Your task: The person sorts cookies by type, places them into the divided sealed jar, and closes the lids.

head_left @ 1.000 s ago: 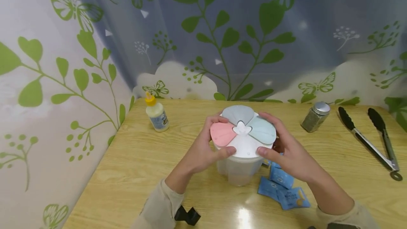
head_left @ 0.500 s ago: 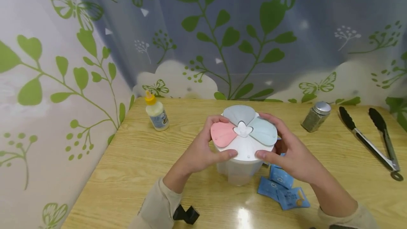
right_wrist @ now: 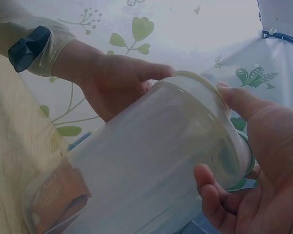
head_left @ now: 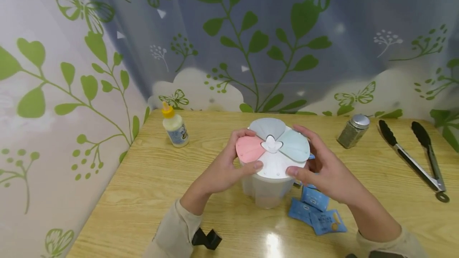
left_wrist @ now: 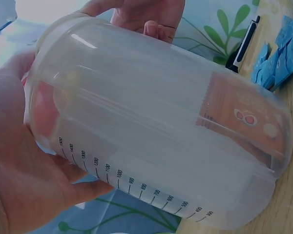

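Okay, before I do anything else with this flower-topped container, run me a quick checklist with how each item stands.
1. Both hands on: ok; left hand and right hand hold the lid from opposite sides.
2. Container upright on the table: ok.
3. Lid fully seated: cannot tell; the hands cover much of its rim.
4. Container empty: not ok; an orange packet shows inside, near the bottom.
5. Space to the right clear: not ok; blue packets lie close by.
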Motion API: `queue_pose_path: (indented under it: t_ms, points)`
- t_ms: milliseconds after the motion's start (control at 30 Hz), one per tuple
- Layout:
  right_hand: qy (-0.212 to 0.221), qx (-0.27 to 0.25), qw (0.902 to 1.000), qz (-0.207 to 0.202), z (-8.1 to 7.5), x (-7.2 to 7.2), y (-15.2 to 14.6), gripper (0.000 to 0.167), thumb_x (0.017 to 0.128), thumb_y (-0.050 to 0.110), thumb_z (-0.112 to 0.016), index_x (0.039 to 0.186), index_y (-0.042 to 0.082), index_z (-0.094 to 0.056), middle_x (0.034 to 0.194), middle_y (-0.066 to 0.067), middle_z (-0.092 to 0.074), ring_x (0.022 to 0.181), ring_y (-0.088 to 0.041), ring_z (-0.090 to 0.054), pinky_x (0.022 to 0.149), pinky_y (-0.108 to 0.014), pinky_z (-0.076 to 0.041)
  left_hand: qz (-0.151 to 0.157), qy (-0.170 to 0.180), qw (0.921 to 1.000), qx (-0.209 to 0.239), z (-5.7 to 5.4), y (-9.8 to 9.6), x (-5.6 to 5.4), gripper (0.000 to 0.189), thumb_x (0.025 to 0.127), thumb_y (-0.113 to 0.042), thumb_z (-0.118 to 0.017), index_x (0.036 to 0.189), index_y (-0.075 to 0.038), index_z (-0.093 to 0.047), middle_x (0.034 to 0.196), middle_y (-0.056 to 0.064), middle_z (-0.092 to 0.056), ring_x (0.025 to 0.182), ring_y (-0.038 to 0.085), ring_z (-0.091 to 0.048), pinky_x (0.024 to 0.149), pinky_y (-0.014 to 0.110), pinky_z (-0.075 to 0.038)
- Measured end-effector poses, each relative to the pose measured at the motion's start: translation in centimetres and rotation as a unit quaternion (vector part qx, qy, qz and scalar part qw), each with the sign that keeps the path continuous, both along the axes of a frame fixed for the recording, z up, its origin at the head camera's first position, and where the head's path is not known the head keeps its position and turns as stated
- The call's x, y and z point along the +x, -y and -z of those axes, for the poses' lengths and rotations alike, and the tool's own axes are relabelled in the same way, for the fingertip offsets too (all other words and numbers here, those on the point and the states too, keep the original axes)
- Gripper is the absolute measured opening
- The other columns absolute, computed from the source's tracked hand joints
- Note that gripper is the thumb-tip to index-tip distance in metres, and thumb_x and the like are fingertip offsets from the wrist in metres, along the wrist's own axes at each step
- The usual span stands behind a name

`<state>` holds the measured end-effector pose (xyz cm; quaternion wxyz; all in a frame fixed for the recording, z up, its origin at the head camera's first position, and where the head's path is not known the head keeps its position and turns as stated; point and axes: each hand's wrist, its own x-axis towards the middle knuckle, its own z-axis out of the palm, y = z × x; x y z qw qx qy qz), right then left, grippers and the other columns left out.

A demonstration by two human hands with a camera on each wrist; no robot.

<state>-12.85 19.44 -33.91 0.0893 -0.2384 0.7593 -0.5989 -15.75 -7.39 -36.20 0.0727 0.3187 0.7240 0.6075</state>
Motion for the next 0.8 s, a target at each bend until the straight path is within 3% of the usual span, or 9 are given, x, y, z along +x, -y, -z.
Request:
queue_pose_path:
  t_ms: [133, 233, 300, 367, 467, 533, 633, 667, 800]
  points:
    - [-0.009, 0.016, 0.9998, 0.012, 0.1, 0.0, -0.1, 0.082, 0.096, 0.004, -0.063, 0.158, 0.028, -0.016, 0.121, -0.018, -0.047, 0.065, -0.027, -0.062, 0.06, -0.034, -0.054, 0.012, -0.014, 0.9998, 0.005, 0.0, 0.0, 0.1, 0.052, 0.102, -0.026, -0.057, 0.142, -0.014, -0.027, 0.143, 0.003, -0.048, 0.137, 0.016, -0.043, 0.118, 0.041, -0.03]
    - [-0.032, 0.03, 0.9988, 0.023, 0.1, 0.0, -0.2, 0.074, 0.099, 0.006, -0.061, 0.158, 0.024, -0.019, 0.127, -0.019, -0.047, 0.068, -0.023, -0.064, 0.061, -0.033, -0.055, 0.005, -0.035, 0.9994, -0.003, -0.3, 0.2, 0.2, 0.046, 0.103, -0.024, -0.054, 0.143, -0.015, -0.032, 0.153, 0.001, -0.037, 0.149, 0.014, -0.028, 0.119, 0.044, -0.03]
    - [-0.06, 0.035, 0.997, 0.035, 0.0, 0.0, -0.3, 0.062, 0.102, 0.007, -0.054, 0.156, 0.017, -0.025, 0.136, -0.02, -0.045, 0.068, -0.021, -0.065, 0.061, -0.032, -0.055, -0.031, -0.061, 0.9976, -0.009, -0.6, 0.5, 0.1, 0.041, 0.103, -0.022, -0.055, 0.141, -0.015, -0.043, 0.158, 0.001, -0.03, 0.15, 0.016, -0.026, 0.117, 0.047, -0.035]
    - [-0.082, 0.031, 0.9948, 0.053, 0.0, 0.0, -0.3, 0.046, 0.106, 0.009, -0.045, 0.151, 0.01, -0.034, 0.147, -0.018, -0.043, 0.067, -0.019, -0.066, 0.063, -0.031, -0.056, -0.096, -0.095, 0.9908, -0.009, -0.9, 0.9, -0.1, 0.032, 0.101, -0.018, -0.06, 0.133, -0.015, -0.059, 0.157, 0.001, -0.03, 0.145, 0.019, -0.032, 0.108, 0.048, -0.044]
    - [-0.116, 0.0, 0.9908, 0.07, 0.1, -0.2, -0.3, 0.033, 0.109, 0.008, -0.035, 0.136, 0.0, -0.051, 0.153, -0.01, -0.043, 0.064, -0.018, -0.064, 0.062, -0.03, -0.055, -0.191, -0.135, 0.9723, -0.001, -1.0, 1.4, -0.4, 0.02, 0.097, -0.012, -0.065, 0.115, -0.012, -0.073, 0.143, 0.005, -0.048, 0.123, 0.02, -0.05, 0.085, 0.036, -0.05]
    - [-0.132, -0.034, 0.9884, 0.068, 0.2, -0.3, -0.3, 0.027, 0.107, 0.003, -0.038, 0.122, -0.002, -0.06, 0.154, -0.006, -0.044, 0.065, -0.017, -0.064, 0.061, -0.028, -0.055, -0.22, -0.149, 0.9641, 0.009, -0.9, 1.5, -0.6, 0.017, 0.097, -0.011, -0.065, 0.109, -0.009, -0.076, 0.131, 0.006, -0.059, 0.113, 0.02, -0.055, 0.074, 0.031, -0.047]
    - [-0.157, -0.078, 0.9835, 0.046, 0.5, -0.6, -0.3, 0.019, 0.1, -0.009, -0.048, 0.107, -0.003, -0.065, 0.153, -0.009, -0.043, 0.068, -0.015, -0.064, 0.06, -0.026, -0.053, -0.205, -0.145, 0.9678, 0.019, -0.7, 1.6, -0.8, 0.023, 0.102, -0.012, -0.056, 0.115, -0.007, -0.074, 0.128, 0.006, -0.065, 0.115, 0.019, -0.059, 0.076, 0.026, -0.048]
    - [-0.164, -0.091, 0.9817, 0.036, 0.6, -0.6, -0.3, 0.019, 0.097, -0.013, -0.052, 0.107, -0.003, -0.065, 0.154, -0.012, -0.041, 0.069, -0.015, -0.064, 0.061, -0.025, -0.053, -0.192, -0.139, 0.9712, 0.018, -0.7, 1.6, -0.8, 0.027, 0.104, -0.013, -0.052, 0.12, -0.008, -0.072, 0.132, 0.006, -0.064, 0.12, 0.018, -0.058, 0.083, 0.027, -0.05]
    - [-0.168, -0.07, 0.9833, 0.011, 0.7, -0.5, -0.3, 0.044, 0.088, -0.017, -0.063, 0.129, -0.001, -0.059, 0.161, -0.012, -0.031, 0.073, -0.014, -0.062, 0.065, -0.023, -0.052, -0.114, -0.122, 0.9859, 0.006, -0.8, 1.4, -0.4, 0.039, 0.105, -0.013, -0.041, 0.141, -0.006, -0.056, 0.153, 0.007, -0.048, 0.143, 0.02, -0.043, 0.113, 0.038, -0.041]
